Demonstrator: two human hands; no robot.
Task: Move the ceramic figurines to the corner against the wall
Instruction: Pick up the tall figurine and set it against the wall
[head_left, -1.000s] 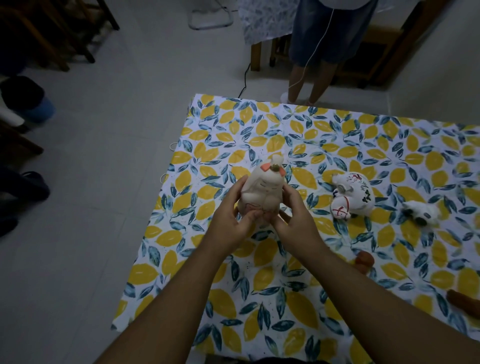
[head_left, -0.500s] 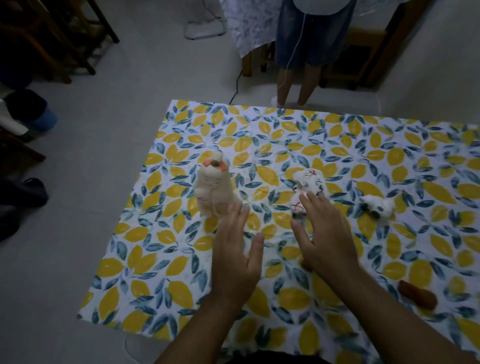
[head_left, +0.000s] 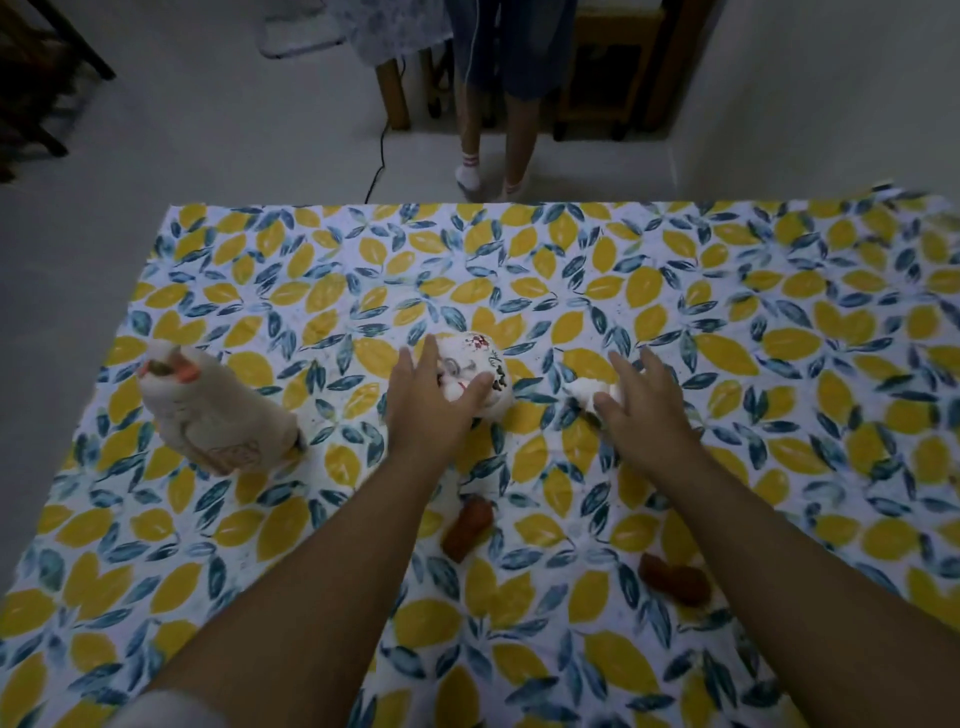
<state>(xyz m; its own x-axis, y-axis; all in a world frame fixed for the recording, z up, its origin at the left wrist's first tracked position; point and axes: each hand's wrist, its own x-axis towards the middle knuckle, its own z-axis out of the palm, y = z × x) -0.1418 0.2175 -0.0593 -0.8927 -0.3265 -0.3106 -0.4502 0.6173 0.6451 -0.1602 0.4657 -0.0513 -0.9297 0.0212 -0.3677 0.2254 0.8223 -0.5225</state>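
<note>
No containers show; everything lies directly on the surface (head_left: 779, 322), covered by a cloth printed with yellow and blue leaves. A tall cream figurine (head_left: 218, 410), glossy with orange ears, stands upright near the left edge, untouched. The left hand (head_left: 431, 405) drapes over a round white figurine (head_left: 483, 364) painted with red and black marks, fingers spread and curling onto it. The right hand (head_left: 644, 405) covers a small white figurine (head_left: 587, 389), fingers splayed; whether it actually grips is hard to tell. Two reddish-brown lumps (head_left: 467, 525) (head_left: 675, 577) lie nearer the person, between and beside the extended forearms.
</note>
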